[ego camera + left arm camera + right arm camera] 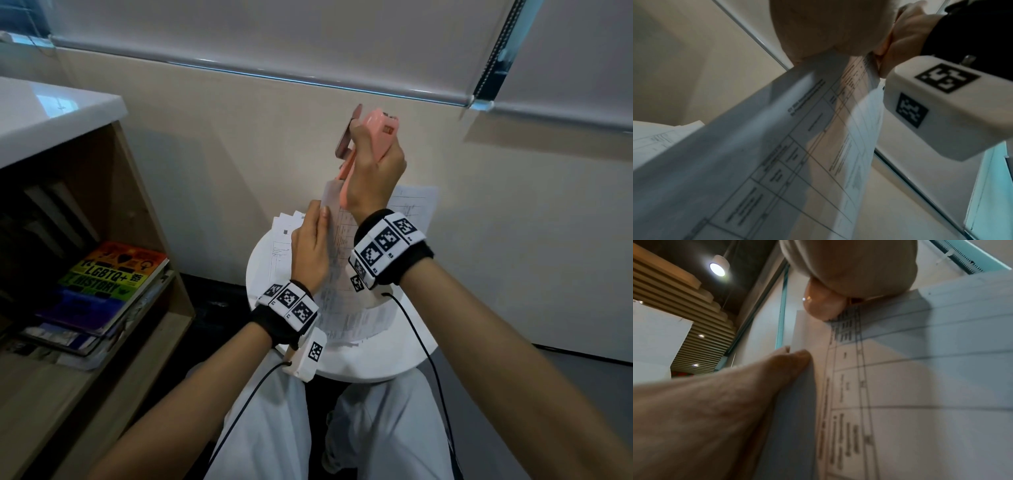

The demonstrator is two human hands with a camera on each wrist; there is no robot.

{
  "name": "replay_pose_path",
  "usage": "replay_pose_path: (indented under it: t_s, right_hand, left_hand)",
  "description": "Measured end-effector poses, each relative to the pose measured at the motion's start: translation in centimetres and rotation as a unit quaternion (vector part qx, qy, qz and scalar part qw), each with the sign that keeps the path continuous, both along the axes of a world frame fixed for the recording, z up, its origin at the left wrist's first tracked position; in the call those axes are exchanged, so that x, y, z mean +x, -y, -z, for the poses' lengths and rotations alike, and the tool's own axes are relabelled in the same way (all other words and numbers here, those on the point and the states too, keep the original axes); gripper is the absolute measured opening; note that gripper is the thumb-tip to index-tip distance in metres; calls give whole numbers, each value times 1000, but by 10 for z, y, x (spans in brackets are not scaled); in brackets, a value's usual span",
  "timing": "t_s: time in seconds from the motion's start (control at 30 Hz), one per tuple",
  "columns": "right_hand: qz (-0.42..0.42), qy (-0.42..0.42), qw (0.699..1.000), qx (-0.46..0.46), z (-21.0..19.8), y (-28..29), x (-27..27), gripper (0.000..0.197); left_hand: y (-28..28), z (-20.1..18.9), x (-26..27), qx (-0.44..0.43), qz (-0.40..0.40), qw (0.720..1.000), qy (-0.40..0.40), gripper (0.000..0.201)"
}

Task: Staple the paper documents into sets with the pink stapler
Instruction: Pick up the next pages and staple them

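My right hand [373, 161] grips the pink stapler [378, 132], held upright above the small round white table [359, 363]. The stapler's lower end sits over the top corner of a printed paper set [337, 236]. My left hand [317, 222] pinches this set near its upper left edge, thumb on the front, and holds it tilted up off the table. The right wrist view shows the stapler's rounded end [822, 306] at the corner of the paper set [900, 386], with my left hand's fingertips [797, 356] on its edge. The paper set [777, 146] fills the left wrist view.
More printed sheets lie on the table, some at the left [282, 250] and some at the back right [416, 205]. A wooden shelf [144, 212] with stacked books [113, 277] stands to the left under a white counter [51, 113]. A beige wall is close behind the table.
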State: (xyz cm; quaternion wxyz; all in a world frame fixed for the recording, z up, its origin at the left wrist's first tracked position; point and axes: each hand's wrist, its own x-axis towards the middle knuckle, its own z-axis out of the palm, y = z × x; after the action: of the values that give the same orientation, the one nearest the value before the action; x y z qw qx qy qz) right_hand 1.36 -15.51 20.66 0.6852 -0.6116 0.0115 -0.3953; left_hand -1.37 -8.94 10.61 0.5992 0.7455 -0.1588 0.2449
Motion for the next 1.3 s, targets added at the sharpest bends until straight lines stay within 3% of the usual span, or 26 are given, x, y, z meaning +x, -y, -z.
replay_pose_path:
  t_s: [0.17,0.27,0.33,0.43,0.6,0.7,0.8,0.9,0.97,1.03,1.13,1.2,1.23,1.3]
  right_hand:
    - [6,11,1000,-2,-2,-1,5,27]
    - [4,4,1000,-7,-2,1,6,22]
    - [9,-16,999,-30,-1,5,5,26]
    - [6,-31,998,-45,-6,14,-1,28]
    - [-5,-12,998,67,-8,65,-14,56]
    - [-64,-3,990,125,9,113,-33,52]
    - [-176,-82,971,137,50,150,-51,41]
    - [-271,-211,937,70,95,167,-67,53]
    - [-320,-277,906,27,116,165,-78,41]
    - [-295,-340,893,15,129,162,-85,30]
    - [-168,-433,885,35,156,180,-83,33]
    - [-60,-497,865,25,166,196,-84,29]
    - [-14,-512,859,10,168,204,-85,23]
    - [50,-526,849,-15,170,219,-87,19]
  left_hand:
    - [2,1,-1,-7,27,999,-20,28]
    - [0,3,-1,-45,112,992,-49,15]
    - [-1,4,-1,-70,153,983,-73,19]
    - [-5,3,4,-70,132,985,-82,27]
    - [-22,5,15,-56,176,976,-116,24]
    - [-32,7,22,-79,204,966,-138,26]
    - [-33,8,29,-103,239,954,-150,28]
    - [-26,8,31,-118,259,945,-162,28]
    - [-20,13,33,-110,244,949,-167,26]
    - [-15,26,36,-89,206,958,-182,30]
    - [-12,55,39,-48,117,962,-242,25]
    - [-18,81,45,42,48,953,-297,35]
    - [-24,94,49,142,6,936,-322,46]
    - [-34,115,50,301,-73,877,-368,70]
